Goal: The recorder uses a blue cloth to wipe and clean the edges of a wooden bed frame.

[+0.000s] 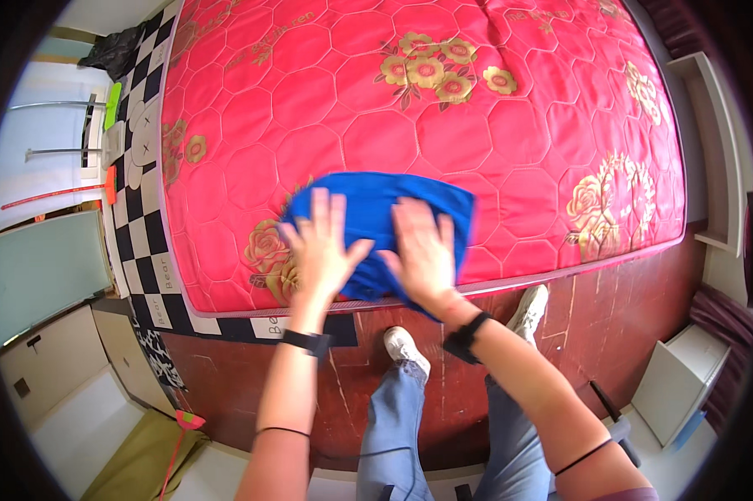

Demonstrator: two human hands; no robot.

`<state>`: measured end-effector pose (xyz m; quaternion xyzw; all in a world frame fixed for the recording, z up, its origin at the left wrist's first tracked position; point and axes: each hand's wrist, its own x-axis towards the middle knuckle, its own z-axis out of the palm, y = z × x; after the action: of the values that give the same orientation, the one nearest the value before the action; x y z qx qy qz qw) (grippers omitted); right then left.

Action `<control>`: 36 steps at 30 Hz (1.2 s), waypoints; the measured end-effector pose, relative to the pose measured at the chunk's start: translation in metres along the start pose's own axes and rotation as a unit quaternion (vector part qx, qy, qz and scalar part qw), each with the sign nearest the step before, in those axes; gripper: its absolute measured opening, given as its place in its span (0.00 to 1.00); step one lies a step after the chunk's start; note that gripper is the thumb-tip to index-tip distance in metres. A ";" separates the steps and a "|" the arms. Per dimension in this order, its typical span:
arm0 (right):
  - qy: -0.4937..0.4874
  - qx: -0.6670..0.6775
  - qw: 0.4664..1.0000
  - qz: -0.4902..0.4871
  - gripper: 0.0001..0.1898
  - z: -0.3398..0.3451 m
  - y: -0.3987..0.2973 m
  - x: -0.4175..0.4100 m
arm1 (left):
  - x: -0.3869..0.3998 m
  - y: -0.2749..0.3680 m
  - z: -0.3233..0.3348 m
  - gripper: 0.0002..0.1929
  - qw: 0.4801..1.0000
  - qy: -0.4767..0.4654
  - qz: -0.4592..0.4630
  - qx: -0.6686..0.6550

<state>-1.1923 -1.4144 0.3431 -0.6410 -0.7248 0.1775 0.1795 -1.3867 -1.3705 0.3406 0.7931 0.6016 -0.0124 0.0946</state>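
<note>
A blue cloth (370, 219), folded or bunched, lies near the front edge of a pink quilted mattress (383, 150) with gold flower prints. Flat on the cloth's left part, or just over it, is my left hand (326, 250), fingers spread. My right hand (420, 250) is over the cloth's right part, palm down, thumb apart from the fingers. Both hands are slightly blurred, and neither is closed on the cloth. One corner of the cloth hangs over the mattress edge below my right wrist.
Beside the mattress runs a black-and-white checkered mat (145, 244). Brooms and a red-handled tool (57, 197) stand at the left. A white cabinet (680, 382) is at the right. My shoes are on the red-brown floor (345, 382), and a dark cable crosses near my legs.
</note>
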 end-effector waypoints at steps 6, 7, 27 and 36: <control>-0.060 0.076 0.975 -0.202 0.40 0.106 -0.167 0.056 | -0.052 -0.244 -0.009 0.43 0.982 -0.018 -0.180 0.059; -0.081 0.033 0.972 -0.218 0.40 0.116 -0.186 0.061 | -0.058 -0.266 -0.009 0.41 0.977 -0.016 -0.207 0.052; 0.065 -0.093 0.981 -0.155 0.50 -0.058 0.176 0.034 | 0.083 0.103 0.039 0.46 0.996 0.042 0.068 0.035; 0.038 -0.101 0.983 -0.151 0.47 -0.138 0.284 -0.122 | -0.016 0.262 0.047 0.45 0.962 -0.077 0.257 -0.049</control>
<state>-0.8656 -1.4992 0.3209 -0.5450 -0.8203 0.0494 0.1662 -1.1358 -1.4615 0.3316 0.9118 0.3688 -0.0189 0.1795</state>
